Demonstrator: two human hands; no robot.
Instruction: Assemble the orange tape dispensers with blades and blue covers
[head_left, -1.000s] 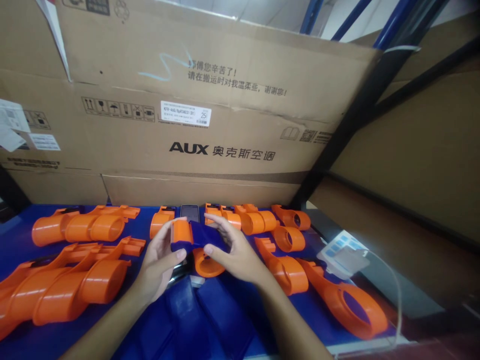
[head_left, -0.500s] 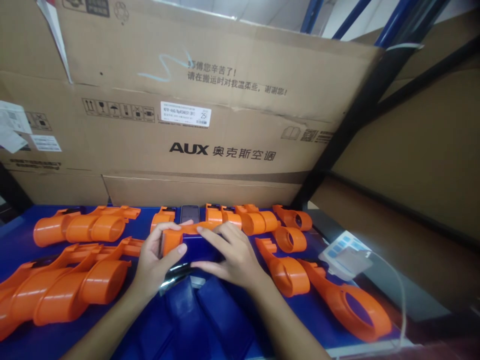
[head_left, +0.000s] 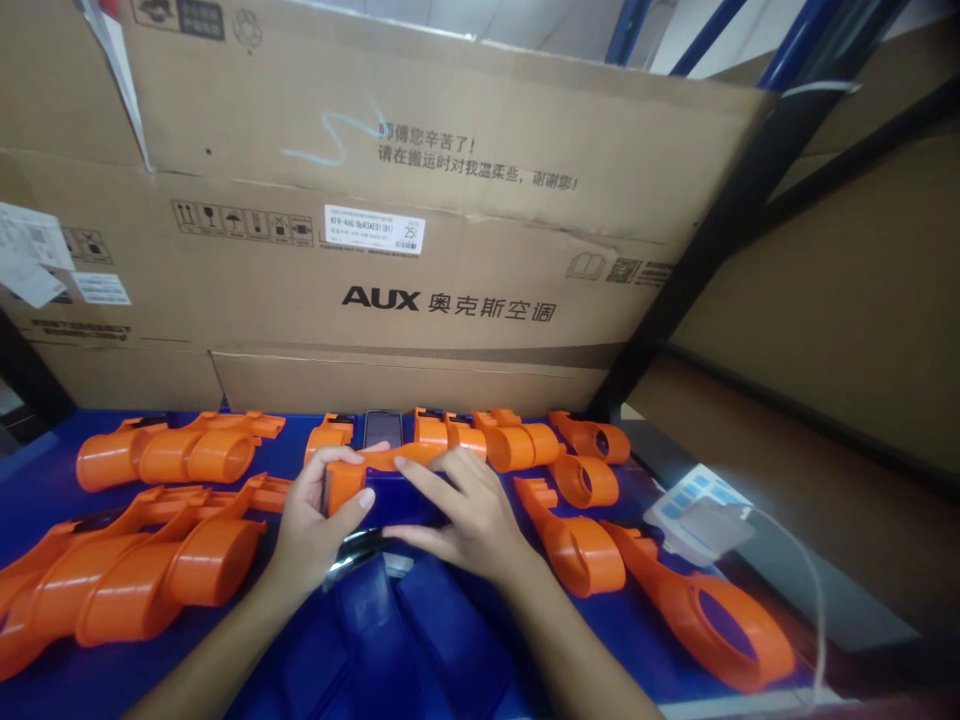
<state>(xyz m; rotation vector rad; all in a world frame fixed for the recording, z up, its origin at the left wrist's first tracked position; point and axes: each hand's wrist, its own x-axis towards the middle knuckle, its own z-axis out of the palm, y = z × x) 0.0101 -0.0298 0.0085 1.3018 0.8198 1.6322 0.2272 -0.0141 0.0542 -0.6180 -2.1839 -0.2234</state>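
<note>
An orange plastic tape dispenser [head_left: 346, 487] is held up between my two hands at the middle of the view. My left hand [head_left: 315, 520] wraps its left end, with the thumb on the front face. My right hand [head_left: 478, 510] grips the other end, index fingertip on the top edge and thumb low down. Dark blue shows between the hands; whether it belongs to the dispenser I cannot tell. Just below, a shiny strip [head_left: 352, 548] catches light. Dark blue flat pieces [head_left: 450, 625] lie nearest me.
Several orange dispensers [head_left: 127, 595] line the left of the blue table [head_left: 45, 450], with more [head_left: 581, 552] on the right. A phone [head_left: 383, 428] lies behind my hands. A white device with a cable [head_left: 697, 520] sits at right. A large carton [head_left: 450, 230] and a dark post [head_left: 697, 240] stand behind.
The whole view has shifted slightly, so the surroundings appear a little further right. Both hands keep the same grip on the dispenser.
</note>
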